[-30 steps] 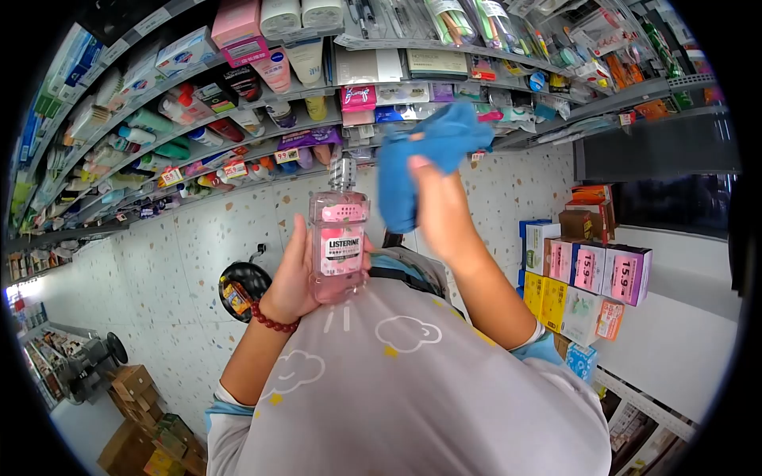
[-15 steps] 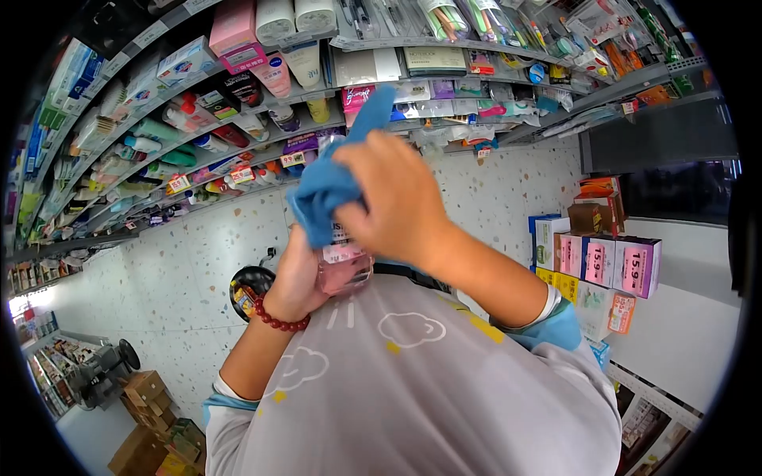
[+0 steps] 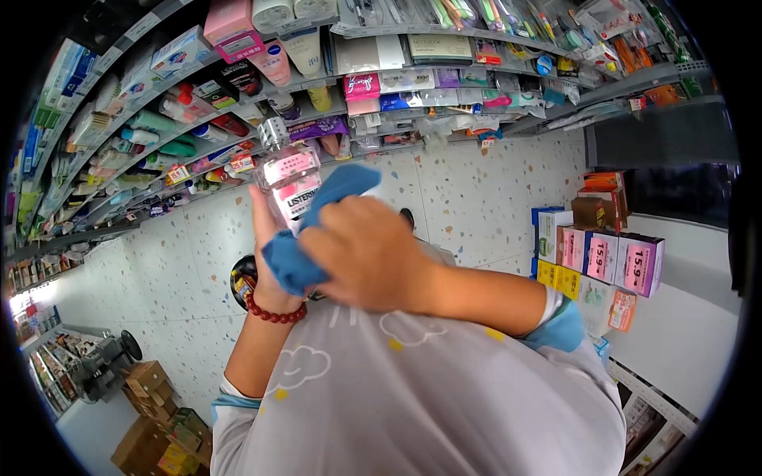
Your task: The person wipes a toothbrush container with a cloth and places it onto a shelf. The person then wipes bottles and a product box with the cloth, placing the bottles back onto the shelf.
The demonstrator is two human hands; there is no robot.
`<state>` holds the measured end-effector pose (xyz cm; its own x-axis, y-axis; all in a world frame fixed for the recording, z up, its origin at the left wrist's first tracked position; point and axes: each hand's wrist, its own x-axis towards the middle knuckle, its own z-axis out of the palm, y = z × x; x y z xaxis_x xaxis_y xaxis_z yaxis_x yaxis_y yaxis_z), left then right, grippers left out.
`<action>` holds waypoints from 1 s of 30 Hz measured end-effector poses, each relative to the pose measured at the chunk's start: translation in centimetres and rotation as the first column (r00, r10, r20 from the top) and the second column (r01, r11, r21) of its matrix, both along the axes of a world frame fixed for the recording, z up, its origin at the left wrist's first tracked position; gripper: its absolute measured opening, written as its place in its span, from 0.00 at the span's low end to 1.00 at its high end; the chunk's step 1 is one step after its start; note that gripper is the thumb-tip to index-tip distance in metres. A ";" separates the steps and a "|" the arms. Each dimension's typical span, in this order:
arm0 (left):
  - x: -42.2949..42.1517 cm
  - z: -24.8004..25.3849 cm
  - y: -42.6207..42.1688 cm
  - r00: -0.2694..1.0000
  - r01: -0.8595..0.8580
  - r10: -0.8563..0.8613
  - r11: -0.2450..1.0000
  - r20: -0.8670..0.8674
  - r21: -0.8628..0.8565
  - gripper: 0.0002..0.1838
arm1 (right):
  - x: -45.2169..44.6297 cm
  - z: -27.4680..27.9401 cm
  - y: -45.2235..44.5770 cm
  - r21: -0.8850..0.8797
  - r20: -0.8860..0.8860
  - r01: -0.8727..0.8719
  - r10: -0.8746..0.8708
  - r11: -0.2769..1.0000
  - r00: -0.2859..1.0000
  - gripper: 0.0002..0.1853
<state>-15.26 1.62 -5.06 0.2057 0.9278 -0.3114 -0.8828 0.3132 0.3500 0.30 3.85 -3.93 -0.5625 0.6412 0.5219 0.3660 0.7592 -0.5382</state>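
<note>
One pink Listerine bottle [image 3: 290, 176], tilted — cradled in the left hand [image 3: 264, 228], before the shelf [image 3: 381, 33] edge; one blue cloth [image 3: 340, 190] — clutched in the right hand [image 3: 361, 254]. Hard rubbing could twist the bottle loose.

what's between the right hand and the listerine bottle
In the head view, a blue cloth, bunched in the right hand, lies between that hand and the Listerine bottle, hiding the bottle's lower part.
</note>
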 end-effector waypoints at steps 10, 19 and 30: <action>-0.4 0.3 -0.8 0.979 -0.082 0.055 0.987 -0.195 -0.135 0.45 | 2.0 -0.2 2.0 -0.013 -0.044 -0.035 0.035 0.999 0.998 0.24; -0.7 0.0 -1.3 0.995 0.075 -0.083 0.986 -0.048 -0.146 0.48 | 0.2 0.4 2.2 -0.001 -0.116 0.123 -0.122 0.992 0.986 0.24; 0.5 -3.2 -3.5 0.971 0.198 -0.210 0.974 -0.118 -0.110 0.36 | -1.2 1.0 4.3 0.133 0.052 0.129 -0.137 0.983 0.989 0.20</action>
<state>-14.76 -1.86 -8.24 0.3400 0.8346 -0.4334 -0.7467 0.5197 0.4151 -0.88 8.14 -2.98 -0.5103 0.6416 0.5726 0.4974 0.7634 -0.4121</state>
